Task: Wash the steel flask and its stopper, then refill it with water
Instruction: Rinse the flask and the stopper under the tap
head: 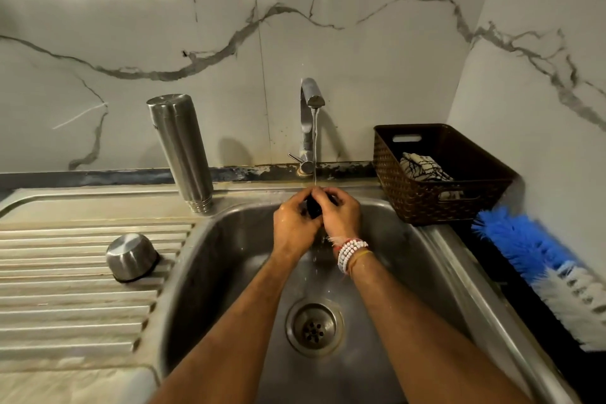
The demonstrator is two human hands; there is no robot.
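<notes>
Black stopper (315,207) sits pinched between left hand (295,225) and right hand (341,216) under the tap's stream (315,144) — best rotated so water reaches every groove.

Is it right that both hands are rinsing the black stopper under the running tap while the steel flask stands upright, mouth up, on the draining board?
Not quite. The head view shows the steel flask standing upside down, threaded mouth on the draining board. The rest holds: left hand and right hand rinse the black stopper under the running tap.
</notes>
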